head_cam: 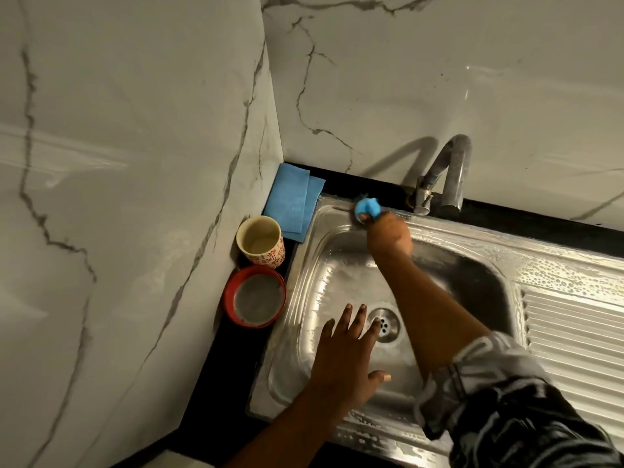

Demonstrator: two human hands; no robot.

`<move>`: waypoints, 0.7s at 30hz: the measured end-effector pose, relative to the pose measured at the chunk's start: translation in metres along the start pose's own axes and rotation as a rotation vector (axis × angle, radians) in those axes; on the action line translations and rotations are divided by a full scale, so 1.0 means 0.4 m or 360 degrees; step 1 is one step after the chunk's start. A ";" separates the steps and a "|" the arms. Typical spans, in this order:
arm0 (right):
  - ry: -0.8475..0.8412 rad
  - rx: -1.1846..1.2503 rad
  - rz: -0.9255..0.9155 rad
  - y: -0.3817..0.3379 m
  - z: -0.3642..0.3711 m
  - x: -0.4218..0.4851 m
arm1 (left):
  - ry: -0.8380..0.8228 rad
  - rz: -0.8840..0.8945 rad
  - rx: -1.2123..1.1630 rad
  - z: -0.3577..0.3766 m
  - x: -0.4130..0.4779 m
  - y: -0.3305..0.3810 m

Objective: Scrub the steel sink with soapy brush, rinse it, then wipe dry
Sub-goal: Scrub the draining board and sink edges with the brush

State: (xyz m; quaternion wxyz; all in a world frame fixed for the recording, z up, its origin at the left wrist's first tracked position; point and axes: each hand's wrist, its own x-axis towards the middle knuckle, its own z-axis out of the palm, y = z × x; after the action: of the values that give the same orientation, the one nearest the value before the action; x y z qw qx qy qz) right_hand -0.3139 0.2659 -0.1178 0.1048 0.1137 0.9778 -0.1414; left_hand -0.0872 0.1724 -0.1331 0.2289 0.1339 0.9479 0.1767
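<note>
Your right hand [388, 236] has its fingers curled round the blue brush [367, 208], with the head on the sink [304, 265] back rim, just left of the faucet [449, 173]. The rim's long axis runs right from the grip. Left hand [344, 359] is spread and holds nothing, above the basin by the drain [385, 324]. The cloth [290, 201] lies just left of the brush.

Blue brush [368, 207] & cloth [290, 201], red bowl [229, 298], cream cup [266, 256] w/ red flowers (walls [135, 163] white, grey-veined).
</note>
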 end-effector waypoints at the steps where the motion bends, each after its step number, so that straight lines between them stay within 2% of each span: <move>1: -0.0043 0.0018 -0.0121 -0.044 0.008 0.006 | 0.0006 0.0003 -0.0017 -0.001 -0.003 0.001; 3: -0.0128 0.0121 -0.0255 -0.131 0.014 0.013 | -0.0013 0.0025 -0.0027 0.001 -0.012 0.000; 5: -0.0143 0.0186 -0.0250 -0.171 0.001 0.020 | -0.0024 0.0026 -0.0024 0.010 -0.023 -0.003; 8: -0.0121 0.0130 -0.0217 -0.093 -0.016 0.015 | -0.0014 -0.0014 -0.0048 0.029 -0.037 -0.004; 13: 0.0099 0.0219 0.0215 0.140 -0.030 -0.027 | -0.0050 0.0032 -0.0012 0.031 -0.033 0.010; 17: 0.0154 0.0425 0.0469 0.118 -0.021 -0.039 | -0.0010 0.0040 -0.0021 0.020 -0.019 0.009; 19: 0.0066 0.0441 0.0414 0.045 -0.007 -0.049 | -0.0012 0.0021 -0.0029 0.015 -0.022 0.003; 21: -0.0061 0.0459 0.0185 -0.053 0.006 -0.052 | 0.0013 0.0013 -0.0018 0.009 -0.033 -0.008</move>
State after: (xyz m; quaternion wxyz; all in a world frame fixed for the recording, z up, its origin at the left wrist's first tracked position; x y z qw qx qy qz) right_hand -0.2991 0.2413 -0.1095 0.1138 0.1812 0.9370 -0.2762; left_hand -0.0748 0.1662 -0.1323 0.2250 0.1357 0.9473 0.1834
